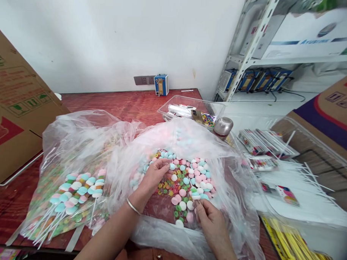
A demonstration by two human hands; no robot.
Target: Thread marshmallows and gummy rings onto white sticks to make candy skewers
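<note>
My left hand (156, 174) is closed in a pinch on a pale blue marshmallow (172, 166), above the loose candies. Lower right, my right hand (211, 218) grips a candy skewer (196, 193) threaded with white, blue and green pieces; its stick is mostly hidden by my fingers. Both hands work over an opened clear plastic bag (231, 185). Inside it lie loose pink, white and blue marshmallows (202, 175) and ring-shaped gummies (177, 181) in green, orange and red. Finished-looking candy skewers (77, 191) with white sticks rest in a pile on the bag to the left.
A cardboard box (17, 113) stands at the left. Behind the bag are a clear bin (177, 101) and a metal cup (223, 127). Rightward, a clear tray (273, 209) holds white sticks (299, 176) and packets. Yellow twist ties (289, 240) lie in front; a metal shelf (250, 60) rises behind.
</note>
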